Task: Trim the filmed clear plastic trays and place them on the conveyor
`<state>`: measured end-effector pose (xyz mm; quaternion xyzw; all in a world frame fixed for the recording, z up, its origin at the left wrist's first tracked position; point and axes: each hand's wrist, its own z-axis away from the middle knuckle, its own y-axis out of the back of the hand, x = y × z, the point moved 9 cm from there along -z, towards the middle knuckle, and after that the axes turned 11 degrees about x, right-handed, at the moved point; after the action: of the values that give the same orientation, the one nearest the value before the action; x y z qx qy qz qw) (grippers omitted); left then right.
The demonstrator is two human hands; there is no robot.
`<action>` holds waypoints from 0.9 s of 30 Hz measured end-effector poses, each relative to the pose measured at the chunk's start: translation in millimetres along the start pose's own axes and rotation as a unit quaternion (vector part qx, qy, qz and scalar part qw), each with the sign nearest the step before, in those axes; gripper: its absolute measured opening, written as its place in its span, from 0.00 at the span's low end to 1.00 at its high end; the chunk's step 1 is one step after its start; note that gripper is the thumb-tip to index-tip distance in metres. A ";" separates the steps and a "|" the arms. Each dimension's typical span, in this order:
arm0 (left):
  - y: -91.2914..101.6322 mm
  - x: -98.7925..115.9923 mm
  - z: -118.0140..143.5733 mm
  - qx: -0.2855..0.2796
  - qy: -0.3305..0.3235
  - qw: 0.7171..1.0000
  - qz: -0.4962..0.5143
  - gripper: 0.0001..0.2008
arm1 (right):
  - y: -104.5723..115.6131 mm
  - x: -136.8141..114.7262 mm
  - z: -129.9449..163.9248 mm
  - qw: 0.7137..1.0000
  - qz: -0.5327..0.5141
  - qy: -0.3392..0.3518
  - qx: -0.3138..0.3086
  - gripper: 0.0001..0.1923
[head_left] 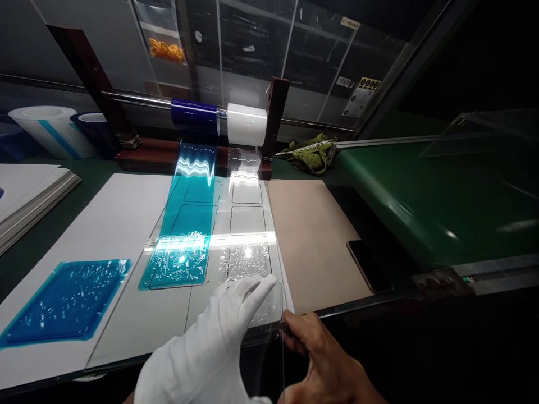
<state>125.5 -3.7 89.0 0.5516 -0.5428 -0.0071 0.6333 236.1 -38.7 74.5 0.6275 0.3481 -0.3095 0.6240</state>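
My left hand (210,348) wears a white glove and lies with straight fingers on a clear sheet (269,314) at the table's near edge. My bare right hand (326,362) pinches that sheet's right edge between thumb and forefinger. Just beyond the fingers, a blue film strip (185,230) and a clear film strip (246,224) run down from a blue roll (194,115) and a white roll (247,124) on a rod. Both strips lie over a pale plate (143,320) marked with rectangular outlines.
A loose blue film piece (67,306) lies at left on a white sheet. A brown board (311,241) with a dark phone (368,266) sits at right, then a green conveyor (421,196). Tape rolls (50,132) and stacked white sheets (29,196) stand far left.
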 end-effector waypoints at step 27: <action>11.0 -20.2 -31.3 0.153 0.214 0.888 -0.379 0.50 | 101.6 121.2 -55.0 0.920 0.327 -0.028 0.215 0.29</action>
<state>132.5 34.5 89.3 0.7931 -0.1386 -0.0453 0.5913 385.8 24.5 34.1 0.8166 0.0310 -0.1726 0.5499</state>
